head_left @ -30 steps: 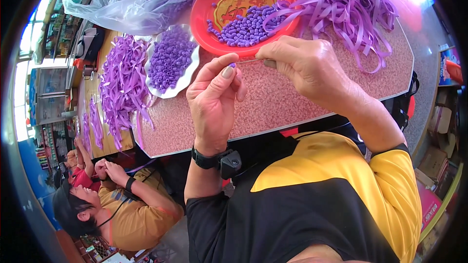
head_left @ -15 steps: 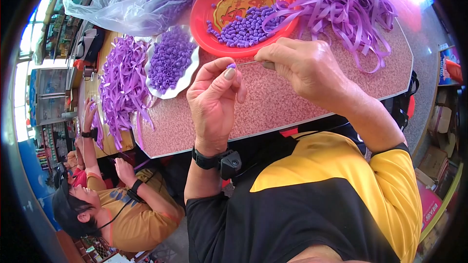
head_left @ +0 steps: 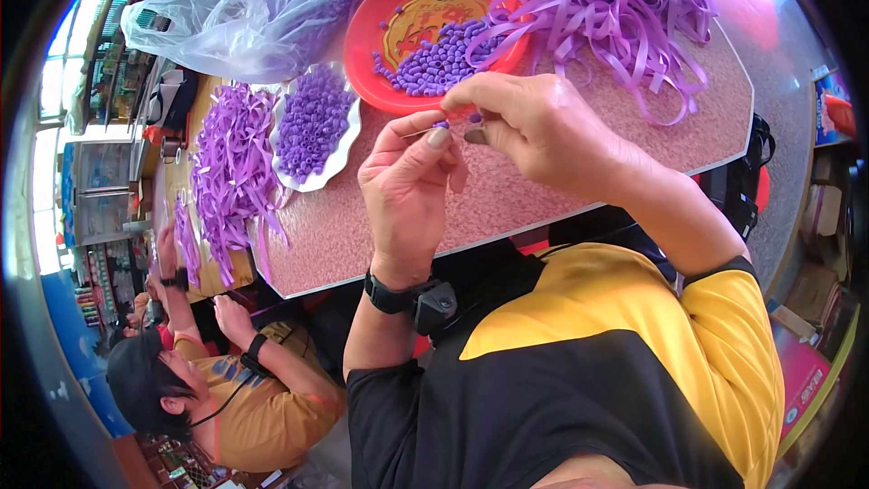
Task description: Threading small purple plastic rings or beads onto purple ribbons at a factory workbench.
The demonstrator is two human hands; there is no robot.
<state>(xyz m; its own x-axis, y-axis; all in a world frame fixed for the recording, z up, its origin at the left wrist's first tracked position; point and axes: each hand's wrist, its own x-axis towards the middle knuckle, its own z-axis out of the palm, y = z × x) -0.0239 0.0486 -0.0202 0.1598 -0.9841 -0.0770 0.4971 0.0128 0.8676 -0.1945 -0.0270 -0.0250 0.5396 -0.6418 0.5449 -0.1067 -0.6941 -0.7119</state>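
Note:
Thumb and index finger of my left hand (head_left: 407, 181) are closed on a small purple bead (head_left: 442, 125). A thin needle-like wire (head_left: 416, 132) shows at the left side of that bead. My right hand (head_left: 552, 127) is close by on the right, its index fingertip near the bead. Between its thumb and index finger shows another small purple piece (head_left: 475, 118), too small to name surely. Just beyond both hands lies a red plate (head_left: 362, 81) with loose purple beads (head_left: 444, 63). Left of it, a white scalloped dish (head_left: 348, 140) holds more purple beads (head_left: 312, 122).
Purple ribbons are heaped at the far right (head_left: 615, 9) and on the left (head_left: 226, 163). A translucent plastic bag (head_left: 235, 27) lies at the far left of the pink speckled table (head_left: 543, 199). Another person (head_left: 253, 389) in a black cap sits to my left.
My right hand has moved slightly left, closer to my left hand. The wire, earlier stretched between the hands, now shows left of the bead. The whole view has shifted a little.

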